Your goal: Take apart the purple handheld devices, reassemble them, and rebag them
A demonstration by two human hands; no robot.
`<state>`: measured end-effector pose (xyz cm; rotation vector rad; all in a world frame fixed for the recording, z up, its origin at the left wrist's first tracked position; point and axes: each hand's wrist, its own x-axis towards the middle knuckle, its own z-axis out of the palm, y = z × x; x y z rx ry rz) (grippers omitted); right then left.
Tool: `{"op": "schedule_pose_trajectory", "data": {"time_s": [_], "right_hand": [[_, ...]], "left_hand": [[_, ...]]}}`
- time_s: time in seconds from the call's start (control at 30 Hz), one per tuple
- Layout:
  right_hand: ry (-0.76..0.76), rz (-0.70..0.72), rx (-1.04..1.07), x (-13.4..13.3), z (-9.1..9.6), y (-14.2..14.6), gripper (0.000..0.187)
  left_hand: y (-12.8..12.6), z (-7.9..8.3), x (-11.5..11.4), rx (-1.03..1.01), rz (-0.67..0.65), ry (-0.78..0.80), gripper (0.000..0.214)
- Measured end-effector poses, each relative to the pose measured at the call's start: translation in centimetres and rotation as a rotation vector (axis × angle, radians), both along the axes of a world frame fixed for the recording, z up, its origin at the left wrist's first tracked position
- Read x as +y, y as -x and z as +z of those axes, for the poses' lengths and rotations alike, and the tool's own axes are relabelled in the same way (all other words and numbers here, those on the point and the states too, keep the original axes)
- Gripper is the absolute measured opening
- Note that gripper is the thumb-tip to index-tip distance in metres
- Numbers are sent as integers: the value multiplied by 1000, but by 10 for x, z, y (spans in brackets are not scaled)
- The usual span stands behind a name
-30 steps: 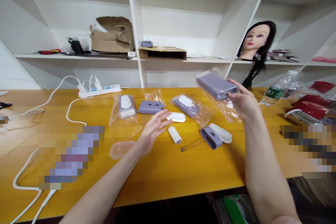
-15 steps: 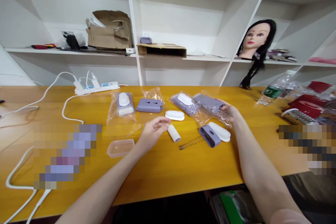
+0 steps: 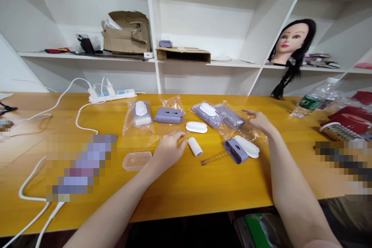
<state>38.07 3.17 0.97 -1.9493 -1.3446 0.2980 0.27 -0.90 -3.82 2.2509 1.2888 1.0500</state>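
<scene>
On the yellow bench (image 3: pixel 180 190), hands well apart and empty: left hand (image 3: pixel 168 152) nearer, its fingertips at the white cylinder (image 3: pixel 194 146), long axis slanting toward far left; open right hand (image 3: pixel 258 121) beside the bagged lilac case (image 3: pixel 229 117).

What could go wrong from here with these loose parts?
The left hand sits beside the white cylinder, which lies on its side and might roll if bumped. The loose coil spring could roll away too. The right hand, near the bagged purple case, could snag its plastic.
</scene>
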Motion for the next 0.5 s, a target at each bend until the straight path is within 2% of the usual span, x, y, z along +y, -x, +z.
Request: {"op": "schedule_pose_trajectory", "data": {"time_s": [0.17, 0.3, 0.37, 0.43, 0.5], "right_hand": [[-143, -73, -157, -8, 17, 18, 58], [-392, 63, -322, -20, 27, 51, 45], [-438, 166, -351, -29, 34, 67, 42], [-368, 281, -332, -39, 41, 80, 37], [-172, 449, -331, -49, 48, 90, 32]], "left_hand": [[9, 8, 8, 30, 113, 21, 23], [12, 9, 12, 34, 118, 59, 24], [11, 7, 11, 79, 66, 43, 27], [8, 4, 7, 127, -63, -22, 31], [5, 3, 1, 162, -247, -81, 39]]}}
